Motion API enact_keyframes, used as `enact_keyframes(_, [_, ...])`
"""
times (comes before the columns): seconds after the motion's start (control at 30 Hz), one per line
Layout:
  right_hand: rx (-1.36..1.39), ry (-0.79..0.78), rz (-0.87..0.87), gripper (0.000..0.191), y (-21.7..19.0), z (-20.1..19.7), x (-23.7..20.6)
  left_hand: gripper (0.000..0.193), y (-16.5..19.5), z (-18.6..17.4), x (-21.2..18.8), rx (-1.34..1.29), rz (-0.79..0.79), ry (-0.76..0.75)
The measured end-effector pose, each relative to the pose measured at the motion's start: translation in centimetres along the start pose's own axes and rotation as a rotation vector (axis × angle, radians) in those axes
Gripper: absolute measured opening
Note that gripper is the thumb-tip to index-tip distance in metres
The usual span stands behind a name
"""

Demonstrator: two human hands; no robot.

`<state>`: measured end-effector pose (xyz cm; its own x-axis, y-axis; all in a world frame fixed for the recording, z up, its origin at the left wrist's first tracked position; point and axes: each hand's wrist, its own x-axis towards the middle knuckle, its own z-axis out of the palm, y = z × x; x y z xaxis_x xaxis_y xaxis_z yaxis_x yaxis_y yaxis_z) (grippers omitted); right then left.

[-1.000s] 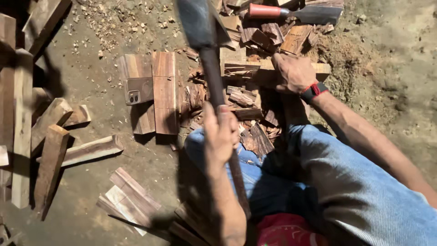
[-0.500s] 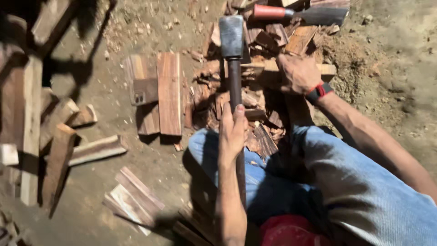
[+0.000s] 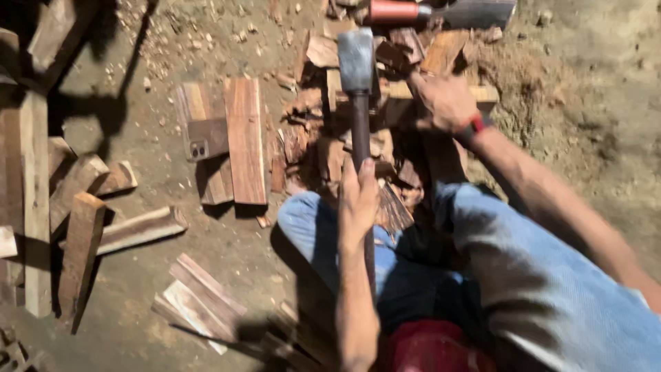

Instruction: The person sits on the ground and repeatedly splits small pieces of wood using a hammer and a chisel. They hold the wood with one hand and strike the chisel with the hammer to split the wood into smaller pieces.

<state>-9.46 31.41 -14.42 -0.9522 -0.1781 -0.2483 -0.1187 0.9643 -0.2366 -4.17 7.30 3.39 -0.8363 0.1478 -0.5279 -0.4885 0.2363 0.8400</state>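
My left hand (image 3: 358, 207) grips the dark handle of an axe (image 3: 357, 65), whose grey steel head is down on a pale wood block (image 3: 413, 91) in front of my knees. My right hand (image 3: 441, 103), with a red and black wristband, rests on that block just right of the axe head and steadies it. Split reddish chips (image 3: 330, 148) lie heaped around the block. I sit low on the dirt in blue jeans.
A second axe with a red handle (image 3: 441, 12) lies at the top edge. A phone (image 3: 206, 141) rests on flat planks (image 3: 244, 138) left of the heap. Split billets (image 3: 82, 207) lie at far left, more cut pieces (image 3: 200, 300) near my left knee.
The axe has come down from a raised position close to the camera onto the block. My right hand has stayed on the block.
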Motion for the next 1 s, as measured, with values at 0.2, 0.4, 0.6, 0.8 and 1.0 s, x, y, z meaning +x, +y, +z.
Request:
enact_keyframes(0.2, [0.115, 0.21, -0.088, 0.075, -0.2, 0.8, -0.3, 0.036, 3.0, -3.3, -2.8, -0.36, 0.282, -0.14])
enact_keyframes(0.4, [0.113, 0.17, -0.107, 0.08, 0.2, 0.9, -0.3, 0.031, 3.6, -4.5, -5.7, -0.383, 0.522, -0.085])
enact_keyframes(0.6, [0.091, 0.186, -0.082, 0.073, -0.1, 1.2, 0.0, 0.025, 1.7, -0.3, -0.4, -0.132, -0.129, 0.008])
enact_keyframes(0.8, [0.131, 0.27, -0.1, 0.038, -0.2, 1.7, 0.0, 0.04, 5.9, -6.4, -4.1, -0.38, 0.364, 0.01])
enact_keyframes(1.0, [0.102, 0.364, -0.139, 0.04, 0.4, 2.7, -0.5, 0.043, 3.0, -7.3, -3.7, -1.171, 0.147, -0.448])
